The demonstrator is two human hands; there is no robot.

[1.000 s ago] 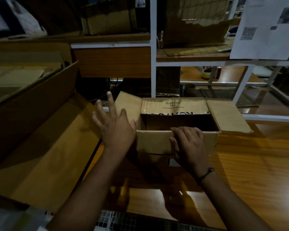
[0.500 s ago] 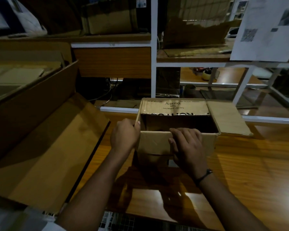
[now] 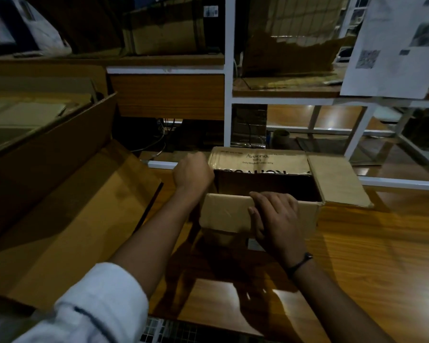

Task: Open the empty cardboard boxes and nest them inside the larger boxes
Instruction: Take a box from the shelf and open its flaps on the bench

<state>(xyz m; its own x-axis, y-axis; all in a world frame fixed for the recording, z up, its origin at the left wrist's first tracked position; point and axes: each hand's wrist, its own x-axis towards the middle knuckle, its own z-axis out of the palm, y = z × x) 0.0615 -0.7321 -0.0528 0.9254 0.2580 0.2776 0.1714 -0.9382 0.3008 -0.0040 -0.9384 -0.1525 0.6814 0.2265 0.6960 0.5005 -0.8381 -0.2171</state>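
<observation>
The small box (image 3: 235, 215) stands on the worktop (image 3: 372, 258), straight ahead of the person and well to the right of the larger box (image 3: 50, 154), which sits at the left with 1 wide flap (image 3: 79, 219) folded down toward the worktop. The opening step looks nearly done: the far flap (image 3: 255, 159) with its printed label is turned back, the right flap (image 3: 337, 180) lies spread outward, and the dark interior shows nothing inside it. The right hand (image 3: 275, 219) lies across the near flap (image 3: 223, 211) with its fingers fairly straight, pressing it down and outward over the front wall. The left hand (image 3: 192, 173) is curled at the box's top left corner and seems to grip the left flap or wall there; the flap itself is hidden under the hand. What is left, as I judge it, is the whole nesting part: the small box is not yet lifted, and it still has to be carried left and set into the larger box, whose opening already shows flat cardboard within.
</observation>
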